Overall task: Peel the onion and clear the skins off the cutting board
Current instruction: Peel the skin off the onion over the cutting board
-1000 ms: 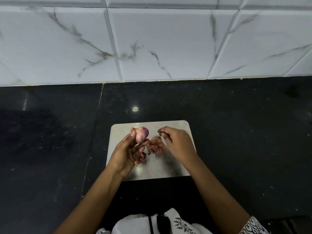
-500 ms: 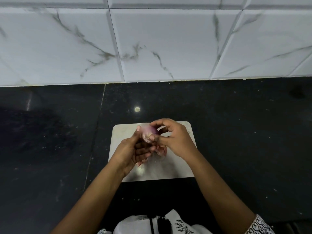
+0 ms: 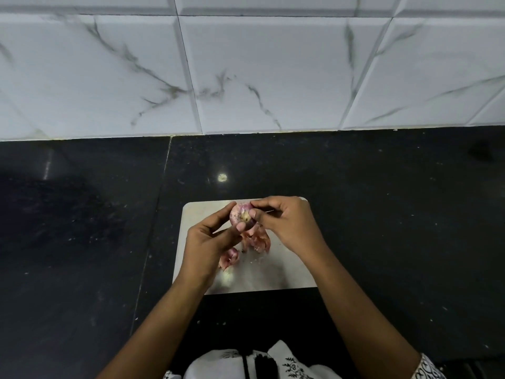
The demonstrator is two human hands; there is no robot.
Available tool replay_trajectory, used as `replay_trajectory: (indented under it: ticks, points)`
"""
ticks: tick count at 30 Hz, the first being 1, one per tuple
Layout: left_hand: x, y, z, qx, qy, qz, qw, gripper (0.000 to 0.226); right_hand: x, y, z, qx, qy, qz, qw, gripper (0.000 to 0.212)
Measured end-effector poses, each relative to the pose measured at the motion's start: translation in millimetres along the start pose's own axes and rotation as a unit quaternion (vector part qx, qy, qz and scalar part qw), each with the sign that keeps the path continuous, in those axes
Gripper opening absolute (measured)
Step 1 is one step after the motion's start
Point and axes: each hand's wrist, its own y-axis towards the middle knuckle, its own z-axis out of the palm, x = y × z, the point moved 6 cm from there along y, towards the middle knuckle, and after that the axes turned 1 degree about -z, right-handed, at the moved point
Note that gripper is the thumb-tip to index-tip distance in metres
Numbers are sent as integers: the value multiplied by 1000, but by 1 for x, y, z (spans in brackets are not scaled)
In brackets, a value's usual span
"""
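Pink-skinned, the onion [image 3: 241, 216] was held above the cutting board [image 3: 287, 274], gripped in the left hand's [image 3: 207, 247] curled fingers while the right hand [image 3: 289, 222] pinched its edge. Peeling from the root end in strips seemed best, dropping them onto the loose skins [image 3: 257, 240].

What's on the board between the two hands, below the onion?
Head view: loose pink onion skins lie on the cutting board between the left hand and right hand; both hold the onion.

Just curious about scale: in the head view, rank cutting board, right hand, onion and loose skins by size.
1. cutting board
2. right hand
3. onion and loose skins look alike; the onion is held up nearer the camera, so unranked.
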Motion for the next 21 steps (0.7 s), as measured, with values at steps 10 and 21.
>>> replay_trajectory:
  ticks: [10, 21]
  points:
    - [-12, -5, 0, -37, 125, 60, 990, 47, 33, -6, -4, -25, -191, -119, 974, 26]
    - [-23, -10, 3, -67, 220, 133, 964, 49, 48, -6, 5, 7, -314, -129, 941, 22]
